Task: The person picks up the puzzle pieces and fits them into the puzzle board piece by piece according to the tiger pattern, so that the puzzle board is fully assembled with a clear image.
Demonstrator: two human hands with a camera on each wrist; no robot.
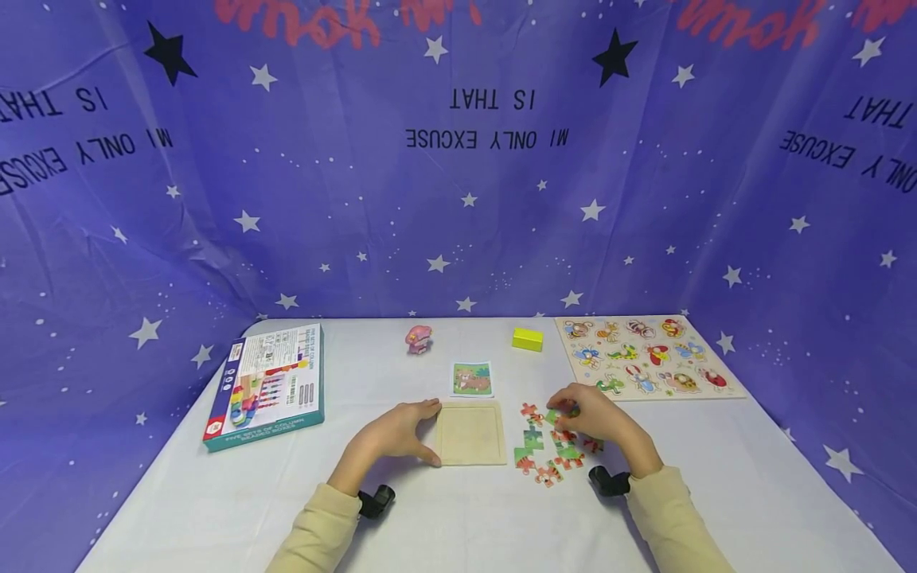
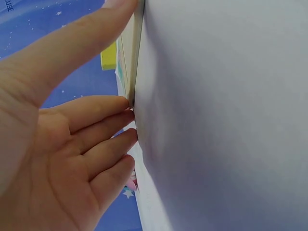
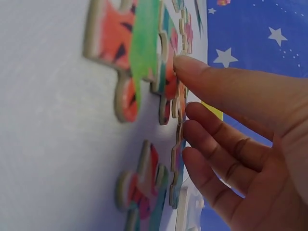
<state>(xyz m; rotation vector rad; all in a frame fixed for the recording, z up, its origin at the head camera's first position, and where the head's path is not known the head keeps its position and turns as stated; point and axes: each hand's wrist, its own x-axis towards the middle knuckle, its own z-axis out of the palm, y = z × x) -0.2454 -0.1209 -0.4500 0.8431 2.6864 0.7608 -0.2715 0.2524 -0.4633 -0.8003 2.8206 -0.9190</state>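
A square wooden puzzle tray (image 1: 470,434) lies in front of me. My left hand (image 1: 403,431) spans its left side in the head view, thumb at the near corner and fingertips by the far corner. In the left wrist view the fingers (image 2: 103,113) are fairly straight against the tray's edge (image 2: 136,53). To the right lie several loose jigsaw pieces (image 1: 533,439), red-orange and green with dark stripes. My right hand (image 1: 591,412) reaches down over their far side. In the right wrist view its thumb and bent fingertips stand apart among the pieces (image 3: 127,43), partly hiding them.
A small picture card (image 1: 472,380) lies beyond the tray. Farther back are a pink toy figure (image 1: 419,339) and a yellow block (image 1: 527,340). A boxed bead set (image 1: 268,386) lies at left; an insect puzzle board (image 1: 645,358) lies at right. A starry curtain (image 1: 458,223) hangs behind.
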